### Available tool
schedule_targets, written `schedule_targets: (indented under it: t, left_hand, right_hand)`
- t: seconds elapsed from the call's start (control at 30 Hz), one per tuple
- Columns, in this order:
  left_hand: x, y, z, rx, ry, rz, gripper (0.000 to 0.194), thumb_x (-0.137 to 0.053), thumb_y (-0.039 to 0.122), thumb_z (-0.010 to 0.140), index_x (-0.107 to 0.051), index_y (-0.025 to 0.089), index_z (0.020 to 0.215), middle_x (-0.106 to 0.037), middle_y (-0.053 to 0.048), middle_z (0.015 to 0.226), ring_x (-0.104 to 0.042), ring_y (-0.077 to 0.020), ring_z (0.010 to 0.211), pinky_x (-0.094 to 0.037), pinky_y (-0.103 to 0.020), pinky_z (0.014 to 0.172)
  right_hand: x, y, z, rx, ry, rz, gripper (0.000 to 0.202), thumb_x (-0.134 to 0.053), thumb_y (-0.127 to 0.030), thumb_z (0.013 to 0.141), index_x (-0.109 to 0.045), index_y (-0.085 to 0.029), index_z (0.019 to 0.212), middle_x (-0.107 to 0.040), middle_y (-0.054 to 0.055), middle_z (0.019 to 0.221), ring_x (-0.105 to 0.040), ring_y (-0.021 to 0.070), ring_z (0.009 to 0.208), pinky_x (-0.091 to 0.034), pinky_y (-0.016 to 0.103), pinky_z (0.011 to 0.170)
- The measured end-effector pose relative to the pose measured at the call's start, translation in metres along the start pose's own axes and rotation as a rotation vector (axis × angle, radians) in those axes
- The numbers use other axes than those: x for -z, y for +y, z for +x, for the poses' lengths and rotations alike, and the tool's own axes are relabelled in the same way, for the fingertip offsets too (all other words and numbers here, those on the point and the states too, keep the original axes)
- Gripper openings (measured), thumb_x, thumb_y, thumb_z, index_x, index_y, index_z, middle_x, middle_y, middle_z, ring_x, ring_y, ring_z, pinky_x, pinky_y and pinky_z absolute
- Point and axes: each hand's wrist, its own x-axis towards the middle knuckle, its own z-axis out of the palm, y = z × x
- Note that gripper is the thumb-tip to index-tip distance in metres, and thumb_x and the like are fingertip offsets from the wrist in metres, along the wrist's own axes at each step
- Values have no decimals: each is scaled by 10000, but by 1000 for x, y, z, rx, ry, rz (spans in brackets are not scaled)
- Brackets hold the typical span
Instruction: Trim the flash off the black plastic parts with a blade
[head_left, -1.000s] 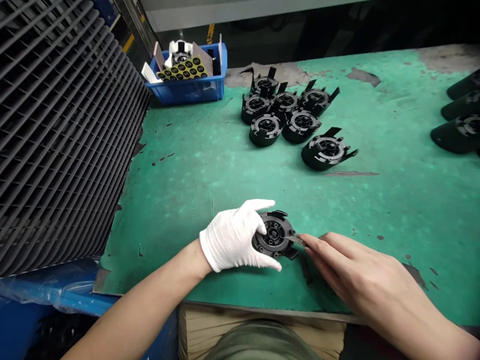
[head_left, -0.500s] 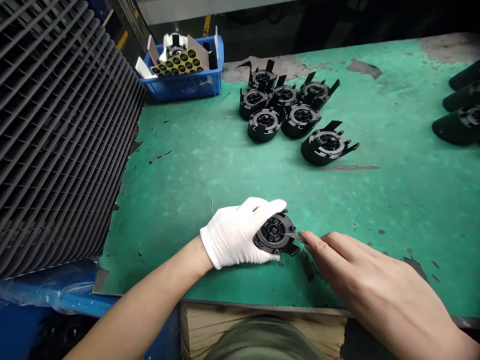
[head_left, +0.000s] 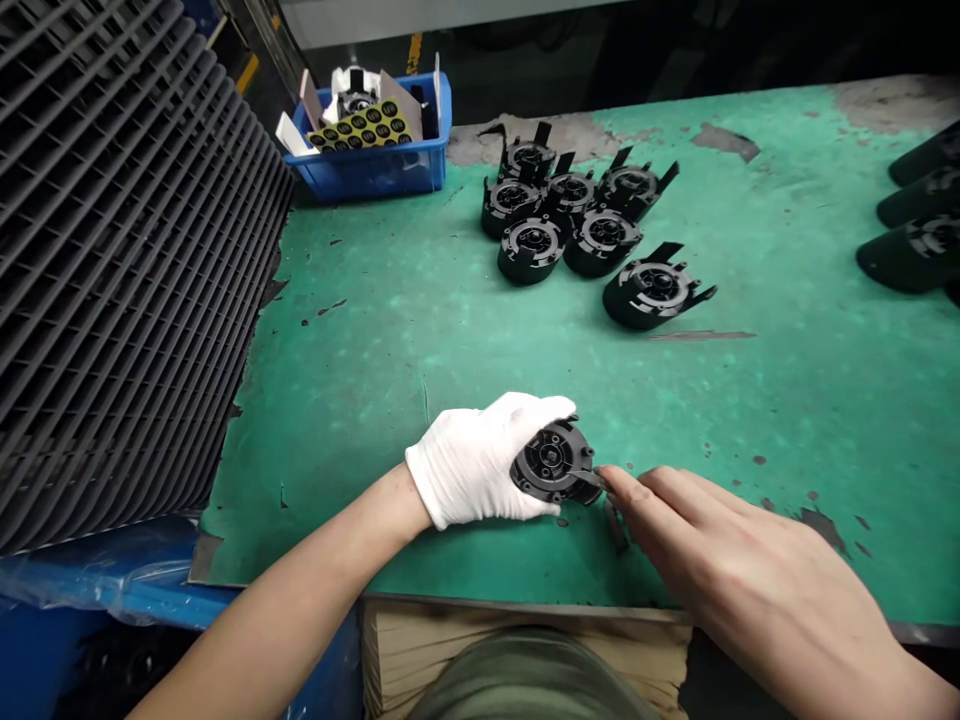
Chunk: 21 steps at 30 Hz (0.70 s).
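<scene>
My left hand (head_left: pixel 491 460), in a white glove, is wrapped round a round black plastic housing (head_left: pixel 551 458) near the front of the green work surface. The housing's ribbed face with a central hub points up toward me. My bare right hand (head_left: pixel 705 545) pinches a small thin metal blade (head_left: pixel 583 476) between thumb and forefinger. Its tip reaches onto the housing's face, right of the hub. The blade's handle is hidden inside my fingers. Farther back stand several similar black housings (head_left: pixel 531 248) with upright tabs, one (head_left: pixel 651 290) slightly apart at the right.
A blue bin (head_left: pixel 367 172) with a yellow sticker sheet (head_left: pixel 360 128) stands at the back left. Stacked dark grids (head_left: pixel 135 250) rise along the left edge. More black cylinders (head_left: pixel 911 250) lie at the far right. Below left is a plastic-lined blue container (head_left: pixel 142 590).
The blade tip and my right hand have shifted very slightly on the housing. My left hand keeps its hold; the whole view has moved a little.
</scene>
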Motion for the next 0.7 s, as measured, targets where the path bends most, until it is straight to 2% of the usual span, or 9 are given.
schedule_targets:
  t: [0.1,0.17,0.27,0.33,0.37,0.47,0.53,0.63,0.7]
  left_hand:
    - [5,-6,7,-46,-10,-3,1139,-1096,889,900,-691,285,1775,-871,-190,1667,-909,-481,1497,-789,-652,1280]
    - [7,-9,10,-143,25,-30,1066,-1099,867,893,-734,255,1686,-891,-214,1604,-891,-523,1506,-740,-721,1331]
    - [5,-11,9,-298,85,-96,900,-1007,557,1047,-628,234,1797,-843,-234,1704,-816,-484,1650,-680,-683,1406]
    - [1,-11,6,-305,84,-101,914,-955,445,1080,-550,229,1870,-820,-235,1731,-811,-455,1653,-679,-648,1401]
    - [-3,-11,4,-278,82,-93,925,-977,494,1073,-561,226,1855,-823,-237,1709,-825,-462,1616,-689,-653,1380]
    - [-18,-10,0,-181,128,-79,1083,-1066,859,921,-661,203,1681,-833,-260,1593,-859,-506,1466,-729,-698,1279]
    - [-27,-7,-2,-129,177,-84,1137,-1056,966,856,-664,215,1614,-818,-263,1587,-860,-504,1434,-743,-701,1233]
    - [-30,4,-5,-94,213,-66,987,-1055,858,891,-674,231,1550,-814,-248,1577,-862,-478,1402,-751,-670,1183]
    - [-26,14,-5,-62,173,-21,813,-1050,772,915,-744,236,1444,-850,-203,1421,-876,-446,1264,-753,-627,1100]
  right_hand:
    - [1,8,2,41,-5,-37,458,-484,-90,1197,-740,-201,1560,-710,38,912,-580,185,607,-372,375,503]
    - [-4,14,3,34,0,-30,413,-497,-150,1254,-756,-221,1567,-705,19,906,-590,174,609,-388,365,517]
    - [-11,21,4,44,21,11,305,-552,-248,1327,-760,-230,1550,-703,-13,924,-661,152,649,-462,337,574]
    - [-11,24,4,13,38,80,269,-572,-286,1349,-745,-228,1547,-745,-5,978,-737,151,708,-533,311,638]
    - [-9,25,2,-22,36,121,266,-583,-296,1349,-740,-236,1554,-776,10,1017,-778,161,749,-568,304,673]
    - [0,22,-11,-122,25,205,292,-630,-297,1320,-759,-290,1582,-837,38,1070,-829,202,779,-628,312,692]
    - [2,16,-24,-121,-1,231,393,-621,-227,1288,-778,-318,1637,-848,40,1047,-813,208,731,-638,311,660]
    - [-3,6,-39,-123,-80,215,583,-595,-154,1255,-721,-297,1806,-867,89,1128,-850,245,819,-690,326,714]
    - [-8,0,-42,-150,-105,206,667,-598,-177,1266,-611,-270,1927,-868,136,1236,-881,280,937,-734,356,802]
